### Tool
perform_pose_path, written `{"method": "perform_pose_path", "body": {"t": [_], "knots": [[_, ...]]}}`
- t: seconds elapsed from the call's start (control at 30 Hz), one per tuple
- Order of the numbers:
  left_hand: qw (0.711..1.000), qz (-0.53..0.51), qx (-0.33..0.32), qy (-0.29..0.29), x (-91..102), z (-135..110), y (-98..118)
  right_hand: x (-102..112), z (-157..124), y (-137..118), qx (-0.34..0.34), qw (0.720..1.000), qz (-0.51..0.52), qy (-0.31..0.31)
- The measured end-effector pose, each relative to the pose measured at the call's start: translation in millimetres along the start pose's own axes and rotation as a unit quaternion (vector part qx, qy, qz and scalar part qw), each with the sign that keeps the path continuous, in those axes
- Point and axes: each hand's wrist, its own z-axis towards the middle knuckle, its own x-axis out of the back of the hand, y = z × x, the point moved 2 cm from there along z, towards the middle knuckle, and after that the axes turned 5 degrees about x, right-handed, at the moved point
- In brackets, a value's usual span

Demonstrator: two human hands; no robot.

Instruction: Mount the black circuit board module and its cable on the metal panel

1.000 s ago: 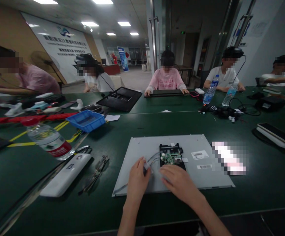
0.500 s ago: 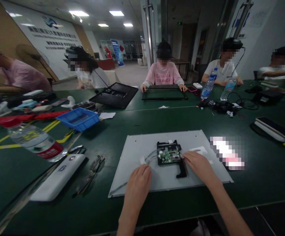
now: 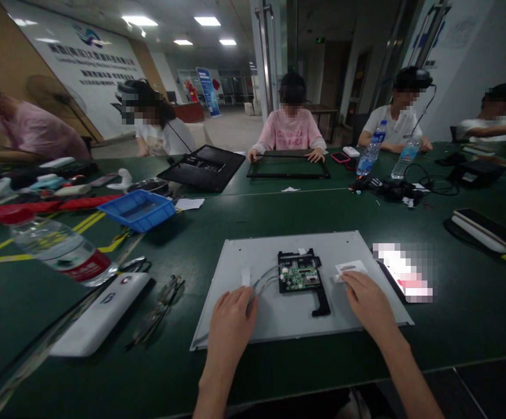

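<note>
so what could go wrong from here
The left hand is at the cables that run to the board, so a tug might strain their connection.

The board's components are exposed, so a careless touch could damage them.

The phone lies close by the panel's right edge, so turning the panel might knock it.

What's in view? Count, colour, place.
panel: 1, grey, near centre
board: 1, green, on panel
bracket: 1, black, under board
cables: 2+, grey, by board
tray: 1, blue, left
bottles: 3, clear, left and right
slab: 1, white, left
glasses: 1, colour unclear, beside slab
casing, frame: 1 each, black, far side
people: 5+, pink/white tops, far side
clutter: uncounted, mixed, both sides
table: 1, green, beneath
left grip: 1, bare, at cables
right grip: 1, bare, at white label
</note>
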Motion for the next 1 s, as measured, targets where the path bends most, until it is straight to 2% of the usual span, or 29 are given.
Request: {"method": "perform_pose_path", "body": {"t": [0.1,0.17,0.27,0.37,0.47,0.57,0.83,1.0], "knots": [[0.999,-0.027,-0.037,0.009,2.1,19.7,21.4,-1.4,0.0,-0.6,0.013,0.999,0.018,0.031],[0.995,-0.055,-0.078,-0.022,-2.6,43.0,44.0,-2.0,-0.5,-0.7,0.021,0.999,0.03,0.036],[0.987,-0.06,-0.127,-0.074,-20.6,83.3,77.0,-2.5,-2.4,-0.2,0.025,0.999,0.04,0.025],[0.981,-0.014,-0.146,-0.126,-45.2,112.5,94.9,-2.9,-4.0,1.1,0.023,0.999,0.046,0.01],[0.98,0.003,-0.147,-0.136,-63.4,122.9,97.7,-2.6,-3.8,1.5,0.015,0.999,0.052,0.002],[0.98,0.016,-0.146,-0.137,-70.8,123.0,95.1,-1.4,-2.6,-0.4,0.005,0.998,0.056,-0.005],[0.982,0.04,-0.138,-0.124,-57.1,142.0,95.1,-0.7,-1.6,-3.1,0.0,0.998,0.068,-0.01],[0.982,0.037,-0.122,-0.14,-62.7,144.6,93.9,1.4,-0.1,-4.0,-0.013,0.997,0.066,-0.024]]}}
